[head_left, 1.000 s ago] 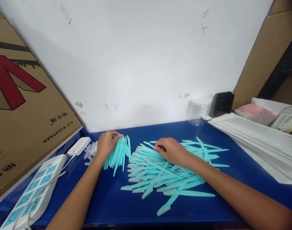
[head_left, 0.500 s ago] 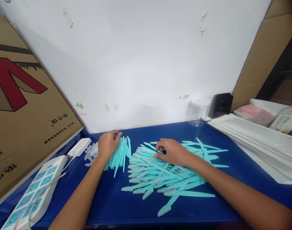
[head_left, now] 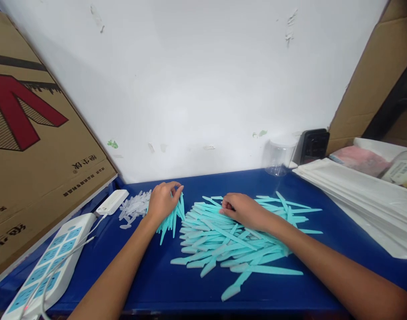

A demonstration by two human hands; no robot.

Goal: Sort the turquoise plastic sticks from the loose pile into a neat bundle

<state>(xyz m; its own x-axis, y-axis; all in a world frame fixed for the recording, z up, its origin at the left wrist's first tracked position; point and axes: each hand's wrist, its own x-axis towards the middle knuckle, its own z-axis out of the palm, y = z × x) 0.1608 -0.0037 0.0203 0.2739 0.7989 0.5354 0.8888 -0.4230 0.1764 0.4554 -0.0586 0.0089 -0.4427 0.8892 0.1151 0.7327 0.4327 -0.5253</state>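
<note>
Arching half-closed over sticks (head_left: pixel 219 238), left hand (head_left: pixel 164 199) and right hand (head_left: pixel 245 211) hide any hold; light pinches should suit.

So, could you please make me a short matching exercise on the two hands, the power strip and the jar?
1. Left hand
2. Right hand
3. Power strip
4. Jar

A. White with blue sockets
B. At the larger pile of turquoise sticks
C. Clear, near the wall
D. At the smaller pile of turquoise sticks

Pairs: 1-D, 2-B, 3-A, 4-C.
</note>
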